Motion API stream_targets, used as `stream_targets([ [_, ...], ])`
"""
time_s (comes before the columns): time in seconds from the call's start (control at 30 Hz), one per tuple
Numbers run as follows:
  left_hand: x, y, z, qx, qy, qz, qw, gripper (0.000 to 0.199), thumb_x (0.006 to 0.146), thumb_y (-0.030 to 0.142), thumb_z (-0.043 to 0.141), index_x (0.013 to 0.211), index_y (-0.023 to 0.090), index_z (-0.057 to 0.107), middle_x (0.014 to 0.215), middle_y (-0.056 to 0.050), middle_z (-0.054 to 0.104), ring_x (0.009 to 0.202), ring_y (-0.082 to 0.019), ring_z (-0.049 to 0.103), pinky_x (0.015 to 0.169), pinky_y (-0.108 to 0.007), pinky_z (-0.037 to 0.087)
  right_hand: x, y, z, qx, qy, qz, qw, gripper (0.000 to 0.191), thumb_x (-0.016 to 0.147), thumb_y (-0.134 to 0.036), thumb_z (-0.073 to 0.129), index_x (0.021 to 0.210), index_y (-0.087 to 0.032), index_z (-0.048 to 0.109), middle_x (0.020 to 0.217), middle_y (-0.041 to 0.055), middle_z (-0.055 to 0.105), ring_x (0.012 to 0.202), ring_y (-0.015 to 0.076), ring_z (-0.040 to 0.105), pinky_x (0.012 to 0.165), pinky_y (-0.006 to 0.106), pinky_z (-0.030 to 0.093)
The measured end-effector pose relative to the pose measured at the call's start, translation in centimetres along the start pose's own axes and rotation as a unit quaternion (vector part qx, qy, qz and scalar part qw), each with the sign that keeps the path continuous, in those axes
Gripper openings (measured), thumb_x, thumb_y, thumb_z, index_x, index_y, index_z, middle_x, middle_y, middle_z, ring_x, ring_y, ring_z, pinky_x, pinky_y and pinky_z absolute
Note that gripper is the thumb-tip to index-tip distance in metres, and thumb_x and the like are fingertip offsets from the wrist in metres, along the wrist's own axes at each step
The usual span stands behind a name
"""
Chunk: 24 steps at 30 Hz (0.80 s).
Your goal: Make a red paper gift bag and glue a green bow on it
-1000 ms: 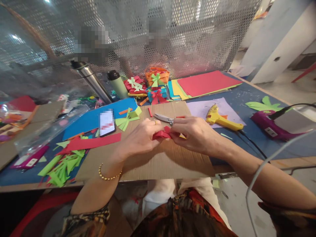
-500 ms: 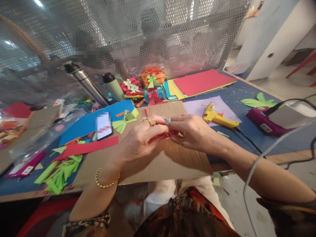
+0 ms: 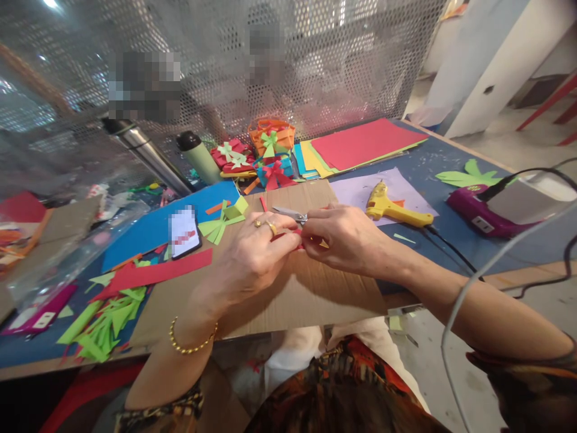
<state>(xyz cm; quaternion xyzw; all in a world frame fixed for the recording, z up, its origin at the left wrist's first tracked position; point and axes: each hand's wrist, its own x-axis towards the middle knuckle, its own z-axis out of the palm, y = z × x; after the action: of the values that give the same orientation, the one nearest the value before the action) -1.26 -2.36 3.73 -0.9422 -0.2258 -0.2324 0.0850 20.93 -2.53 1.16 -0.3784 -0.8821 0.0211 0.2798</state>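
I can't make out any words on the phone (image 3: 184, 234), its screen blurred where it lies left of the left hand (image 3: 261, 248). That hand is nearly closed, thumb and fingers pinching a small folded red paper (image 3: 296, 233), mostly hidden between the two hands. The right hand (image 3: 349, 240) pinches the paper's other side, fingertips drawn in tight, close to the left thumb. Just beyond those fingertips I see scissors (image 3: 288, 213), partly covered, on the cardboard (image 3: 297, 300) under both hands. A yellow glue gun (image 3: 396, 210) lies right of the right hand, on lilac paper (image 3: 351, 187).
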Motion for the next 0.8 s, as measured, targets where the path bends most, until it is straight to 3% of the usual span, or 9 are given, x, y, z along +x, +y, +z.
stream_targets([
  [0.2,0.0,-0.3,0.1,-0.077,-0.011,-0.013,0.997,0.018,0.104,0.011,0.052,0.104,0.022,0.066,0.106,-0.006,0.079,0.101,-0.021,0.072,0.097,-0.039,0.053,-0.1,-0.1,0.1,-0.008,0.003,0.002,1.0,0.018,0.088,-0.013,0.054,0.078,-0.017,0.068,0.072,0.0041,0.065,0.062,0.0134,0.046,0.065,0.03,0.031],
  [0.27,0.0,-0.4,-0.1,-0.12,-0.017,-0.051,0.991,0.014,0.102,0.016,0.057,0.112,0.023,0.064,0.109,-0.006,0.078,0.102,-0.022,0.073,0.095,-0.04,0.055,-0.1,0.0,0.2,-0.014,0.004,-0.007,1.0,0.018,0.088,-0.012,0.054,0.08,-0.016,0.069,0.073,0.0041,0.065,0.062,0.0134,0.046,0.066,0.03,0.031],
  [0.33,0.1,-0.4,-0.4,-0.162,-0.018,-0.105,0.981,0.024,0.099,0.025,0.065,0.123,0.024,0.062,0.115,-0.007,0.078,0.105,-0.023,0.074,0.092,-0.039,0.057,-0.1,0.1,0.3,-0.028,0.013,-0.024,0.999,0.02,0.091,-0.013,0.052,0.082,-0.016,0.07,0.074,0.0047,0.066,0.062,0.0136,0.046,0.067,0.031,0.031],
  [0.43,0.4,-0.2,-0.4,-0.201,-0.011,-0.171,0.964,0.03,0.095,0.035,0.07,0.122,0.022,0.064,0.11,-0.007,0.079,0.102,-0.024,0.076,0.088,-0.038,0.057,-0.2,0.1,0.5,-0.057,0.034,-0.056,0.996,0.025,0.096,-0.015,0.048,0.085,-0.015,0.07,0.079,0.0064,0.069,0.062,0.0142,0.047,0.069,0.033,0.032],
  [0.53,0.6,0.4,0.4,-0.173,-0.002,-0.194,0.966,0.012,0.093,0.028,0.064,0.102,0.022,0.069,0.097,-0.004,0.08,0.09,-0.022,0.074,0.087,-0.041,0.054,-0.4,-0.2,0.7,-0.073,0.055,-0.081,0.992,0.024,0.097,-0.014,0.047,0.098,-0.015,0.071,0.088,0.0078,0.073,0.064,0.0154,0.049,0.07,0.034,0.032],
  [0.63,0.8,1.1,1.2,-0.126,0.007,-0.202,0.971,0.009,0.09,0.021,0.059,0.089,0.021,0.069,0.085,-0.003,0.078,0.082,-0.022,0.071,0.089,-0.045,0.05,-0.4,-0.3,0.9,-0.08,0.075,-0.091,0.99,0.027,0.097,-0.012,0.045,0.104,-0.016,0.071,0.084,0.0064,0.071,0.064,0.0165,0.049,0.069,0.034,0.03],
  [0.8,0.7,0.8,0.9,-0.13,-0.029,-0.183,0.974,0.018,0.088,0.022,0.063,0.104,0.021,0.071,0.105,-0.005,0.082,0.098,-0.025,0.073,0.096,-0.047,0.05,-0.3,0.1,0.7,-0.075,0.078,-0.068,0.992,0.025,0.097,-0.013,0.047,0.088,-0.017,0.07,0.074,0.0036,0.063,0.061,0.0153,0.042,0.068,0.034,0.03],
])
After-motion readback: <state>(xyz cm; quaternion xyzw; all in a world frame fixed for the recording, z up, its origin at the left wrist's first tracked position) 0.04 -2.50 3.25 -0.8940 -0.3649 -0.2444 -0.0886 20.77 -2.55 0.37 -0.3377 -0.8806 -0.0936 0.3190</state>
